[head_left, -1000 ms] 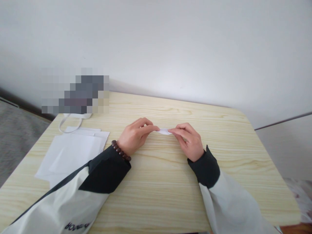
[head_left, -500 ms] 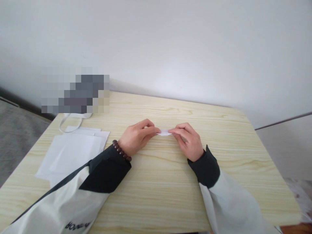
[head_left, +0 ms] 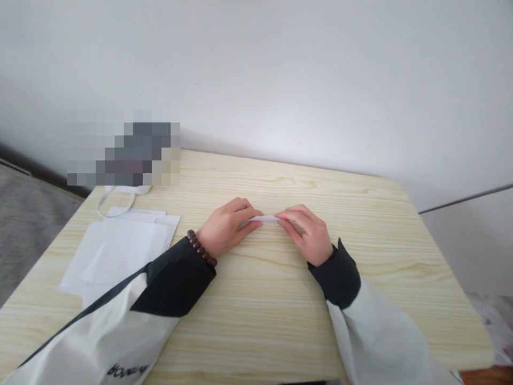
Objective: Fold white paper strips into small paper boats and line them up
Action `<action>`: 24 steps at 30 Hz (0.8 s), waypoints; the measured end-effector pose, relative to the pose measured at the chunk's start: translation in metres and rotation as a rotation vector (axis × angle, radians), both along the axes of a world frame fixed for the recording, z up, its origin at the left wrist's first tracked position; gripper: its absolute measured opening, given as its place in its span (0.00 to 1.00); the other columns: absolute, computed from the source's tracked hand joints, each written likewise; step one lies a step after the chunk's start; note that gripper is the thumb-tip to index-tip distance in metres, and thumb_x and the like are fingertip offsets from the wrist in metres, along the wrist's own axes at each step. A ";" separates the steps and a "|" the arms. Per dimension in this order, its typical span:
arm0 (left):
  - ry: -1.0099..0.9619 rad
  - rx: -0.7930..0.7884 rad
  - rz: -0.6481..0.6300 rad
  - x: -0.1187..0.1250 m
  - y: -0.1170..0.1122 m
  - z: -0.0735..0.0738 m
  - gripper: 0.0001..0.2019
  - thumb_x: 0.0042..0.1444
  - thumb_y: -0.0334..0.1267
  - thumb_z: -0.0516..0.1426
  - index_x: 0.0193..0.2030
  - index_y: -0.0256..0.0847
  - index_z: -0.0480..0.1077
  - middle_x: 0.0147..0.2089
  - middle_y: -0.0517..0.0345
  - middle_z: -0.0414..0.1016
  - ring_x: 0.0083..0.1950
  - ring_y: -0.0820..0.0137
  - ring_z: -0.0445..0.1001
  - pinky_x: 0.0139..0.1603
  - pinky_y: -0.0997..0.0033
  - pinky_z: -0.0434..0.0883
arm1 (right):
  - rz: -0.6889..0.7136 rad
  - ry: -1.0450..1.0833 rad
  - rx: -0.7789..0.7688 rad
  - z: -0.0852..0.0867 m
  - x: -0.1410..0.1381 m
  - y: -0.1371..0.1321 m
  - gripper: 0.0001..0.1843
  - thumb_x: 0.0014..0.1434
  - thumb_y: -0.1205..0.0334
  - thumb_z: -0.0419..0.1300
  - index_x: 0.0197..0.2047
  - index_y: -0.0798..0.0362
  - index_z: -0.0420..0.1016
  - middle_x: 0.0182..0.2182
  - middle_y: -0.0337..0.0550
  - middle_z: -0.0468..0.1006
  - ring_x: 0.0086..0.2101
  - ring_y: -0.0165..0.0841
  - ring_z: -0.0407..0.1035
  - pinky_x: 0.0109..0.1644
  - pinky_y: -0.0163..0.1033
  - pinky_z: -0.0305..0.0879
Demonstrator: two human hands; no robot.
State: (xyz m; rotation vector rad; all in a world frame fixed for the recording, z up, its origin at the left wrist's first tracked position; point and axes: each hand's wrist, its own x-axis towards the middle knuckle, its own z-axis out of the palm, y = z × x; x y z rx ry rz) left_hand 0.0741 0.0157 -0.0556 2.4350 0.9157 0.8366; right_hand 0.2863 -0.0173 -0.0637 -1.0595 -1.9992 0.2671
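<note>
Between my two hands is a narrow strip of folded white paper (head_left: 269, 218), held just above or on the tabletop; which one I cannot tell. My left hand (head_left: 226, 224), with a dark bead bracelet at the wrist, pinches its left end between thumb and fingers. At the other end my right hand (head_left: 308, 232) pinches the strip the same way. The fingers cover both ends, so only the middle shows, seen nearly edge-on.
Loose white sheets (head_left: 124, 248) lie in a stack to the left, partly under my left sleeve. Behind them a white cable (head_left: 105, 213) loops beside a blurred-out dark object (head_left: 140, 152). A pale wall (head_left: 300, 80) borders the wooden table (head_left: 260, 321) at the back.
The paper has tilted from showing a broader face to a thin edge. My left thumb has come forward below it, and both hands have stayed in nearly the same place.
</note>
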 end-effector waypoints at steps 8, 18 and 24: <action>0.026 -0.317 -0.024 0.005 -0.007 0.014 0.09 0.56 0.39 0.55 0.28 0.37 0.68 0.24 0.66 0.59 0.24 0.77 0.58 0.26 0.77 0.57 | -0.158 0.281 -0.133 -0.008 -0.002 -0.004 0.11 0.56 0.64 0.62 0.44 0.50 0.71 0.32 0.40 0.80 0.33 0.30 0.76 0.41 0.38 0.74; -0.039 -0.658 0.061 0.007 -0.009 0.013 0.15 0.56 0.47 0.54 0.41 0.37 0.73 0.26 0.63 0.67 0.25 0.76 0.62 0.25 0.76 0.57 | -0.128 0.192 -0.049 -0.001 -0.007 -0.006 0.07 0.56 0.66 0.62 0.40 0.51 0.73 0.34 0.40 0.80 0.33 0.30 0.75 0.42 0.37 0.73; -0.099 -0.769 0.027 0.004 -0.007 0.015 0.17 0.53 0.49 0.56 0.38 0.35 0.73 0.23 0.64 0.65 0.23 0.77 0.60 0.22 0.78 0.56 | -0.086 0.170 -0.082 0.001 -0.006 -0.004 0.04 0.56 0.63 0.62 0.36 0.51 0.75 0.32 0.40 0.79 0.32 0.30 0.74 0.39 0.37 0.72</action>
